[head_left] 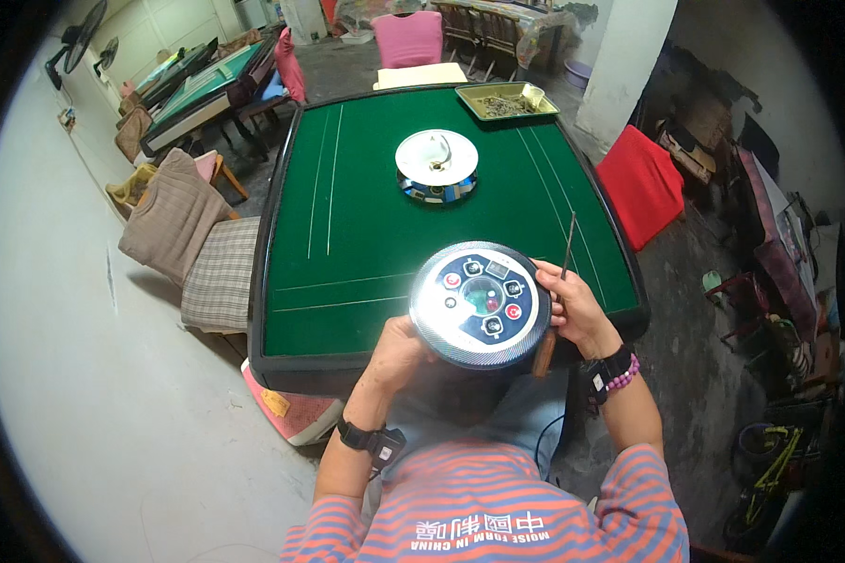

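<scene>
A round control panel [432, 324] with a ridged dark rim, several buttons and a clear dome at its middle is held up over the near edge of the green mahjong table [376, 220]. My left hand [399, 355] grips its left rim, the fingers partly hidden beneath. My right hand [580, 308] is closed at the right rim and also holds a screwdriver [544, 355], its wooden handle down and its thin shaft pointing up. Farther off, at the table's middle, sits a white round disc [455, 150] on a blue-and-silver base, with a small opening on top.
A yellowish tray [491, 114] of small loose parts lies at the far right corner. Chairs stand around: checked [221, 272] on the left, red [640, 186] on the right, pink [408, 39] at the far side. Another green table [218, 80] is at the far left. A white wall runs along the left.
</scene>
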The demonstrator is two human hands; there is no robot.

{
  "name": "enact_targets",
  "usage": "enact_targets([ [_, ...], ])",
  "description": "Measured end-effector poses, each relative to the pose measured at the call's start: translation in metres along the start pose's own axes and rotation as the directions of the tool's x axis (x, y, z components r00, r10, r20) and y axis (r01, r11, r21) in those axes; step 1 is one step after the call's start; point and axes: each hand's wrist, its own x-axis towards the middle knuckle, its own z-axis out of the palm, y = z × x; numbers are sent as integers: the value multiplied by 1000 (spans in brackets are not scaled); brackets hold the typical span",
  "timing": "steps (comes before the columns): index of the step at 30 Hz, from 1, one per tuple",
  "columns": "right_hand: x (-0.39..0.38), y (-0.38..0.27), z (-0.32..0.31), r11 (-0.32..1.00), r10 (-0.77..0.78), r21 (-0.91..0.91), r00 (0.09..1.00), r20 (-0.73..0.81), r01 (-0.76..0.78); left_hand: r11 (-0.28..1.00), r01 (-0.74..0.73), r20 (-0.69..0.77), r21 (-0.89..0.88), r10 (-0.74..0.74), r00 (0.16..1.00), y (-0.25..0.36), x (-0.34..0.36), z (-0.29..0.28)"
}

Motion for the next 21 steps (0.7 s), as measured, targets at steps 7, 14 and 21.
enact_targets([
  [7, 1, -4, 8, 1000, 10, -2, 999, 39, -10, 995, -100, -38, -16, 100, 994, 12, -4, 9],
  [14, 0, -4, 8, 993, 99, -66, 995, -15, -100, 991, -39, -84, -128, 28, 996, 39, 5, 10],
  [21, 1, -13, 16, 996, 86, 14, 992, -96, -85, 979, -51, 5, -200, 53, 999, 44, 14, 8],
])
